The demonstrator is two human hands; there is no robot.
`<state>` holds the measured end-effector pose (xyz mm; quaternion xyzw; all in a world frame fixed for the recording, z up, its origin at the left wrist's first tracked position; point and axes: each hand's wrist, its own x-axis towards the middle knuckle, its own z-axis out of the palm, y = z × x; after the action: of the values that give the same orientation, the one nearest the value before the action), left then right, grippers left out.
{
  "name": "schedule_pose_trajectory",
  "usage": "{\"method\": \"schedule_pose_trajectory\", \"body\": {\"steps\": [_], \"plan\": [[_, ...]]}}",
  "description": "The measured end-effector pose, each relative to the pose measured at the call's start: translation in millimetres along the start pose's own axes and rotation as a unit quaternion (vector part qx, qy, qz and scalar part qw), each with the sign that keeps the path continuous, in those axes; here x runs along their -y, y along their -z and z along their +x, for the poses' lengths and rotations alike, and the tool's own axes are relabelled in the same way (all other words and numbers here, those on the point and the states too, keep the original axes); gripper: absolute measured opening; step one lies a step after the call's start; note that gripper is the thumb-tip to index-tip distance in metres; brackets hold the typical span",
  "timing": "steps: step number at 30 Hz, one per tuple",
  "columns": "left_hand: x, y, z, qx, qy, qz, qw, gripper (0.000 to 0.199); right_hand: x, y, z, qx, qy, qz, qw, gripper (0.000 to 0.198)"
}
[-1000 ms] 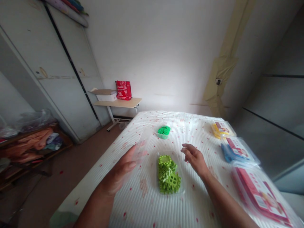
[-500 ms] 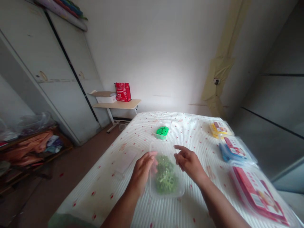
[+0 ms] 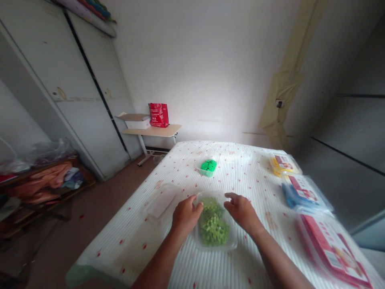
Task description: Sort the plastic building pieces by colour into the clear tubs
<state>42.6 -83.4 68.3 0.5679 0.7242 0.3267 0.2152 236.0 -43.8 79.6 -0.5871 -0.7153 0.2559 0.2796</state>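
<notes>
A clear plastic box [image 3: 233, 241] of light green, hole-patterned pieces [image 3: 214, 226] sits before me on the white ribbed cloth [image 3: 252, 265]. My left hand [image 3: 187, 212] grips its left side near the far corner, thumb at the rim. At the far right corner, the thumb and index finger of my right hand [image 3: 242, 209] touch the rim, the other fingers curled. A clear lid [image 3: 162, 204] with a pale label lies left of my left hand. Beyond the box stands a smaller-looking clear box [image 3: 207, 172] of bright green pieces.
Along the right edge stand labelled clear boxes with yellow [image 3: 276, 165], blue [image 3: 290, 194] and pink [image 3: 315, 241] contents. By the wall, a small side table [image 3: 164, 131] bears a red bag [image 3: 159, 115] and a white carton [image 3: 137, 123]. A low wooden shelf [image 3: 90, 180] holds cloths at left.
The box of light green pieces has come down from a tilted position to lie flat. My right hand, apart from it before, now meets its far right corner. The view has shifted slightly.
</notes>
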Motion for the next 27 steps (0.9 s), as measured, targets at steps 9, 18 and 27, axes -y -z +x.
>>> {"method": "schedule_pose_trajectory", "body": {"steps": [9,18,27], "plan": [[16,-17,14,0.058,0.067,-0.295,0.952,0.037,-8,-2,7,0.067,-0.085,0.158,0.981,0.026],[21,-24,15,0.112,0.132,-0.433,0.884,0.042,-12,-9,6,0.156,-0.137,0.355,0.911,0.014],[18,-27,15,0.108,0.146,-0.502,0.846,0.04,-25,-17,12,0.168,-0.142,0.438,0.872,0.013]]}}
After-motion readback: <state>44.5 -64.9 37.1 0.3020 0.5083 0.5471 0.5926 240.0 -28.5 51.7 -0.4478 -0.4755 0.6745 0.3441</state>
